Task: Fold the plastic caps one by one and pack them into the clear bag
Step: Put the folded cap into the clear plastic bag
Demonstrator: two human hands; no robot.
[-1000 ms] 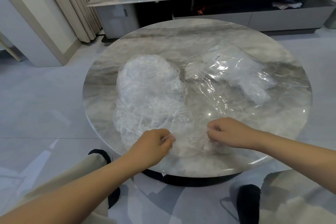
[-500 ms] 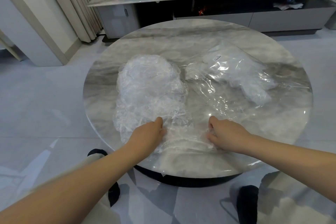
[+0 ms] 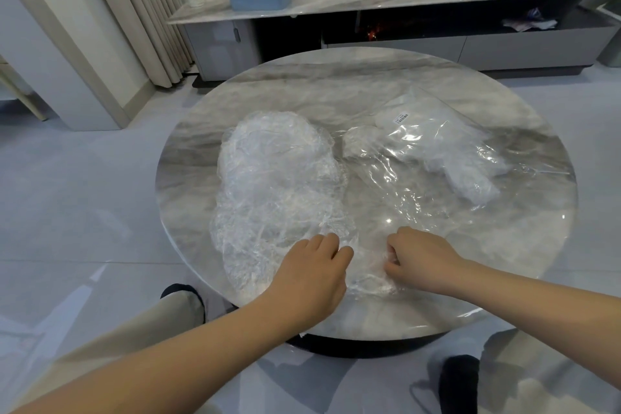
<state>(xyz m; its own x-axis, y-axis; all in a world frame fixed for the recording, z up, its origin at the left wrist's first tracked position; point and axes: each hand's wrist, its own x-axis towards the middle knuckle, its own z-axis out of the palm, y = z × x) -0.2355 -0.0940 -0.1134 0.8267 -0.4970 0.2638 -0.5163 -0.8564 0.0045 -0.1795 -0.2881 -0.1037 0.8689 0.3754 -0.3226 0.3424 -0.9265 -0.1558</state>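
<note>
The round marble desk (image 3: 336, 94) carries all the work items. The far half of its top shows no task items.

The heap of plastic caps (image 3: 275, 178) lies left of centre and is the largest item on the desk. It is loose, crumpled and unfolded. Its size indicates that most of the caps are not yet folded.

The clear bag (image 3: 437, 151) lies flat on the right side, well apart from the near edge, with a small white label near its far end. A white mass shows through the film at its right end. This is probably a batch of caps already packed, though the film and glare prevent a count. The bag looks far from full.

One cap (image 3: 366, 265) lies near the desk's near edge, between the hands, touching the foot of the heap. It is the item in hand; the fold appears started, not finished.

The left hand (image 3: 312, 272) rests on the left edge of this cap with fingers curled down onto the film. The right hand (image 3: 416, 259) is closed, its fingers pinching the right edge of the cap.

Assessment: the task is at an early-to-middle stage. Remaining work: complete this fold, insert the cap into the bag, repeat for the heap.
</note>
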